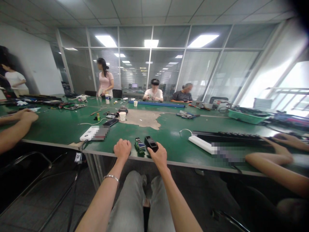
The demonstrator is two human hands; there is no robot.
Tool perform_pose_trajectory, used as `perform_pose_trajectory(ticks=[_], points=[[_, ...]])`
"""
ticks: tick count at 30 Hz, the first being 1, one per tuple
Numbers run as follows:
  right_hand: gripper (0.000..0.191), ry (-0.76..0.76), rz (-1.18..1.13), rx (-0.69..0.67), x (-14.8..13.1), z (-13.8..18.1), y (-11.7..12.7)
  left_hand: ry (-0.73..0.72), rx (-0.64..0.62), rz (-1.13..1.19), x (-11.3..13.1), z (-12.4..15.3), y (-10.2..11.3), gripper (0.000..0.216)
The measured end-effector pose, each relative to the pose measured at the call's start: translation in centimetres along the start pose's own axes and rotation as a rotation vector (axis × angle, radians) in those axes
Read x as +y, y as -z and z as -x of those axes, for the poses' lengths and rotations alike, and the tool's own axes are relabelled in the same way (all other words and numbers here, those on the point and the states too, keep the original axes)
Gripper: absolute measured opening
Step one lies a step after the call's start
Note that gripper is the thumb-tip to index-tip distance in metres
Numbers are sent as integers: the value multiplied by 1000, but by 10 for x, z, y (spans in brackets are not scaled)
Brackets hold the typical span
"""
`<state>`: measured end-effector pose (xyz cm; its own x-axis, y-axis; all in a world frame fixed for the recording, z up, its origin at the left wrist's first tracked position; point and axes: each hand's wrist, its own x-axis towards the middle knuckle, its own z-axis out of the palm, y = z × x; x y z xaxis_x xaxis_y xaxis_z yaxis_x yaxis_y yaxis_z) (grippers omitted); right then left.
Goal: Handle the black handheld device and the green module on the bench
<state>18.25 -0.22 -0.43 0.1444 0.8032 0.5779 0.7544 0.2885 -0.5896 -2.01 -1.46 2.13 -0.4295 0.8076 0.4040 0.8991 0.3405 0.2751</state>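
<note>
My left hand (122,149) rests as a loose fist near the table's front edge, its palm turned down and hidden. Nothing sticks out from its fingers. My right hand (159,155) grips a black plastic device housing (150,143), with the thumb lying across its near end. The housing has openings in its top face and leans over the table. Between my two hands, just left of the housing, sits a green circuit board (140,145) with a small bluish screen or module on it.
A white power strip (201,144) lies to the right, another white unit (87,134) to the left. A paper cup (122,116) and a dark phone-like slab (111,122) stand farther back. Co-workers' arms (270,154) (18,124) rest at both sides. A green basket (248,116) is at far right.
</note>
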Motion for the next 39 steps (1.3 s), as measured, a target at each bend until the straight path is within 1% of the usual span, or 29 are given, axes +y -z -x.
perform_pose_trajectory(ticks=[3,7,9,13,17,19,22,26,30,33,39], points=[[63,28,13,13,1,4,0,-4,0,6,-1,0,-1,48],[67,21,-8,59,4,7,2,-10,3,10,-1,0,-2,48],[67,10,-16,61,4,8,3,-11,7,6,-1,0,-2,48],[64,16,16,42,3,6,4,-14,6,2,-1,0,-2,47],[52,-18,76,-19,-2,2,8,-17,19,-4,-1,-1,-2,47],[47,-57,71,-40,-7,-2,12,-15,21,-8,0,-1,-2,47],[43,-111,1,-35,-22,-7,19,-11,21,-7,0,0,-2,47],[42,-103,-92,-27,-49,-13,24,0,17,-4,0,0,-2,48],[41,-78,-105,-32,-70,-16,23,-9,23,-2,-1,-1,-4,47],[40,-73,-84,-50,-78,-16,22,-5,24,0,-1,-1,-5,47],[38,-64,-16,-92,-84,-13,15,-13,22,6,-3,-1,-4,49]])
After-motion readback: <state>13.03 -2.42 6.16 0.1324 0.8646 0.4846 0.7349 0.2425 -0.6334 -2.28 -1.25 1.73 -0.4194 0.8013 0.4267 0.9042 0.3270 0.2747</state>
